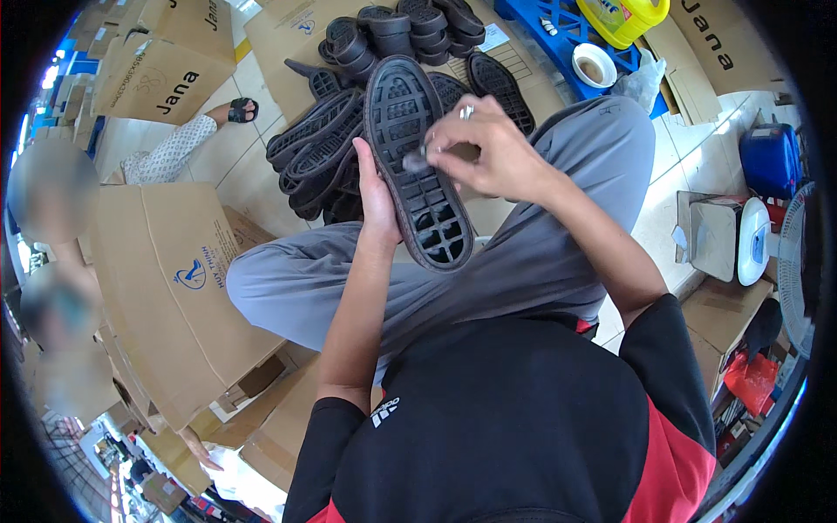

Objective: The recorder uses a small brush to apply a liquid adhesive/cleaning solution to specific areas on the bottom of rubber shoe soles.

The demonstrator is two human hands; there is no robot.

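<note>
A dark brown shoe sole (403, 113), its gridded inner side facing up, is held tilted above my lap. My left hand (378, 200) grips it along its left edge, thumb up the side. Over the middle of the sole, my right hand (497, 152) has its fingers pinched round a small greyish, blurred thing (416, 162); its kind I cannot make out. That thing is at the sole's grid. Beyond my hands lie several more soles (318, 144) in a heap, with stacked dark soles (388, 35) behind them on flattened cardboard.
Large cardboard boxes (166, 288) stand at the left, near other people; one person's sandalled foot (243, 110) shows. At the back right, a blue pallet (558, 52) bears a yellow jug (621, 22) and a white bowl (595, 66). A fan (795, 270) stands far right.
</note>
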